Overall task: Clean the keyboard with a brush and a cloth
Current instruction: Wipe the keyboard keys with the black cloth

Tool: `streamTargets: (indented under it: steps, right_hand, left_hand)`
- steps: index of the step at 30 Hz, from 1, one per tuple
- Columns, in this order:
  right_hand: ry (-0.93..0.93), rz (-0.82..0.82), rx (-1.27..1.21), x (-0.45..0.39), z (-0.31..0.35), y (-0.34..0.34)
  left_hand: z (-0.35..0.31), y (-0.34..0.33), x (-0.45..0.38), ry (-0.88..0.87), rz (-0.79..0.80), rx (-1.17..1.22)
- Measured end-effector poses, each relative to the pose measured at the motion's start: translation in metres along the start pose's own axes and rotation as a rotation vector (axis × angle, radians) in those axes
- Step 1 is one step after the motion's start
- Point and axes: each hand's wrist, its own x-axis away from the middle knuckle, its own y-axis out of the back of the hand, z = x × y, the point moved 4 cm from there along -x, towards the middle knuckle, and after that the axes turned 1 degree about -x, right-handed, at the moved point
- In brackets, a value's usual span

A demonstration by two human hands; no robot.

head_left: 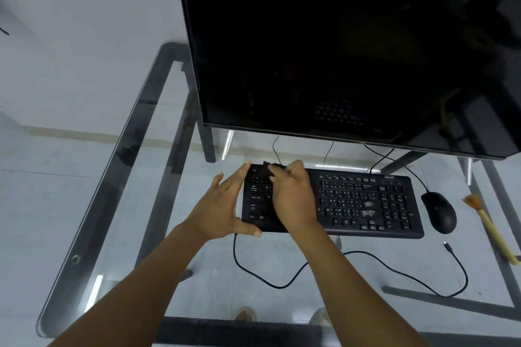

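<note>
Left hand (222,205) splayed bracing keyboard (366,203), right hand (293,194) clamped on cloth (267,169); hard rubbing might slide it on glass tabletop (112,191)

Home office, glass desk (84,214), monitor (338,45), keyboard (366,203), mouse (439,211)

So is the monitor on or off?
Off, as far as the picture shows: the monitor screen is uniformly black and only mirrors the keyboard faintly. A dark or sleeping display cannot be ruled out.
</note>
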Motion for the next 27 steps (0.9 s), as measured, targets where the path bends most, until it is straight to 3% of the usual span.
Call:
streamTargets:
  steps: [3,6,8,10,13,17,21,23,25,27]
  right_hand:
    - [0.046,0.009,-0.080,0.002,0.023,-0.001]
    - [-0.102,0.024,-0.270,-0.004,0.014,0.007]
    - [-0.147,0.031,-0.174,0.001,-0.003,0.005]
    - [-0.022,0.031,-0.070,0.019,0.009,0.006]
    - [0.125,0.090,-0.123,0.037,0.020,0.004]
    - [-0.060,0.017,-0.106,0.041,0.002,0.014]
    - [0.065,0.181,-0.134,0.055,0.025,0.010]
    - [0.063,0.094,-0.066,0.052,0.008,0.011]
    - [-0.097,0.045,-0.198,0.054,-0.011,0.005]
    - [0.019,0.080,-0.078,0.064,0.003,-0.004]
  left_hand:
    - [0.002,0.000,-0.001,0.006,-0.001,0.000]
    - [-0.001,0.002,-0.001,0.009,-0.002,-0.020]
    - [-0.004,0.004,0.001,0.012,-0.006,-0.019]
    - [-0.004,0.004,0.002,0.007,-0.005,-0.023]
    - [-0.002,0.003,0.001,-0.013,-0.003,-0.042]
    - [-0.001,0.002,0.001,0.001,0.005,-0.055]
    - [-0.002,0.002,0.001,-0.017,0.007,-0.077]
    - [-0.003,0.002,0.001,-0.023,0.019,-0.110]
    - [-0.002,0.001,0.001,-0.040,0.029,-0.164]
    - [0.002,-0.001,0.001,-0.038,0.034,-0.191]
